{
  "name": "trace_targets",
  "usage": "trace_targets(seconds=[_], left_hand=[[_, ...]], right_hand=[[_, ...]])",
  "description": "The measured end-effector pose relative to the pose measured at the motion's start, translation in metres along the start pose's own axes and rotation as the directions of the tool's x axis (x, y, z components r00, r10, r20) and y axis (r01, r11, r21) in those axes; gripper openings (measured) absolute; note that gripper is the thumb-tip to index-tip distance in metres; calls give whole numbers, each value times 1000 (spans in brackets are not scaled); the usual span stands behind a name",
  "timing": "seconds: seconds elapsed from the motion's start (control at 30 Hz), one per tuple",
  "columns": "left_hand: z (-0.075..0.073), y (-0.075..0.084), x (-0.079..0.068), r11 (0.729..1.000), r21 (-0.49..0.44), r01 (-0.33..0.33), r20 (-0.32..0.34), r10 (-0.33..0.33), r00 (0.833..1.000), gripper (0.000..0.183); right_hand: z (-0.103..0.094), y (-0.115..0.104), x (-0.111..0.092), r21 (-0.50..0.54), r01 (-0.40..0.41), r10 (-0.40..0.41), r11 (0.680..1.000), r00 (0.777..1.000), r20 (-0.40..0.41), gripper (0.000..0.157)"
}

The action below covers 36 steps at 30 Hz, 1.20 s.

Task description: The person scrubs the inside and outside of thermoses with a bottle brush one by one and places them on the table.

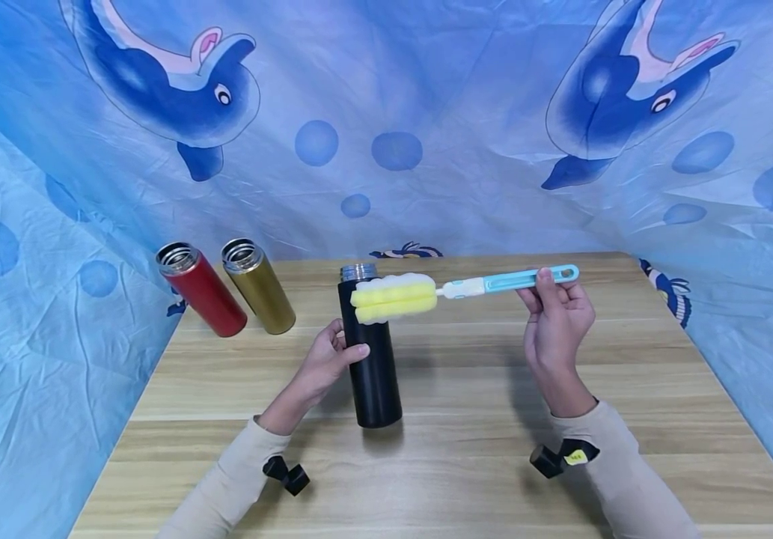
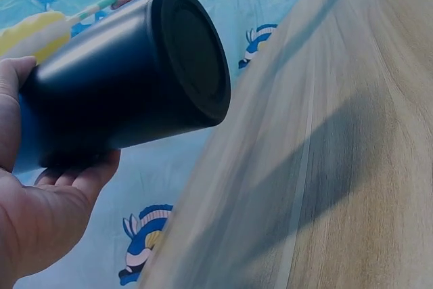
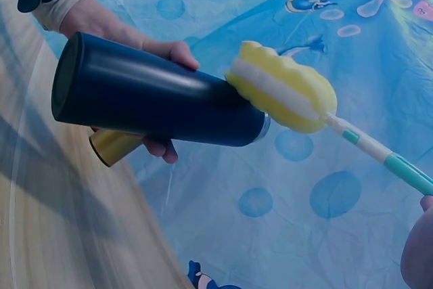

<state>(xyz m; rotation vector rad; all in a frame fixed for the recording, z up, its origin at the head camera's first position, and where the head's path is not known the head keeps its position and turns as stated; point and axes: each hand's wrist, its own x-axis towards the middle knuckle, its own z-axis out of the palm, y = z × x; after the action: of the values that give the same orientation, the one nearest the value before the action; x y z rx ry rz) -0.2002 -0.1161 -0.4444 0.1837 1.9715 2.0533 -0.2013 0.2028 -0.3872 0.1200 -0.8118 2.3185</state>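
My left hand (image 1: 329,358) grips a black thermos bottle (image 1: 374,374) round its middle, thumb across the front. The bottle is lidless, its metal neck (image 1: 358,272) upward, and its base (image 2: 195,55) is raised off the table in the left wrist view. My right hand (image 1: 557,322) pinches the blue handle (image 1: 517,280) of a bottle brush near its looped end. The brush's yellow and white sponge head (image 1: 396,297) lies across the upper part of the bottle in the head view; in the right wrist view the sponge (image 3: 284,89) overlaps the bottle near its neck.
A red thermos bottle (image 1: 207,296) and a gold thermos bottle (image 1: 261,292) stand lidless at the table's back left. The wooden table (image 1: 480,471) is backed and flanked by a blue dolphin-print sheet (image 1: 460,202).
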Motion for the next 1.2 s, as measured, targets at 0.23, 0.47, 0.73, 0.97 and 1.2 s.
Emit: trace_targets(seconds=[0.23, 0.47, 0.73, 0.97, 1.2], left_hand=[[0, -1, -1, 1000, 2, 8, -3, -8, 1000, 55], [2, -2, 0, 1000, -17, 1, 38, 0, 999, 67], [4, -3, -1, 1000, 10, -20, 31, 20, 999, 54], [6, 1, -1, 1000, 21, -7, 17, 7, 1000, 54], [6, 2, -2, 1000, 6, 8, 45, -8, 999, 54]], right_hand=[[2, -1, 1, 5, 1, -1, 1000, 1000, -8, 18], [5, -2, 1, -14, 25, -25, 1000, 1000, -2, 11], [9, -5, -1, -20, 23, -23, 1000, 1000, -4, 13], [10, -7, -3, 18, 3, -3, 1000, 1000, 5, 15], [8, -5, -3, 20, 11, -11, 1000, 1000, 8, 13]])
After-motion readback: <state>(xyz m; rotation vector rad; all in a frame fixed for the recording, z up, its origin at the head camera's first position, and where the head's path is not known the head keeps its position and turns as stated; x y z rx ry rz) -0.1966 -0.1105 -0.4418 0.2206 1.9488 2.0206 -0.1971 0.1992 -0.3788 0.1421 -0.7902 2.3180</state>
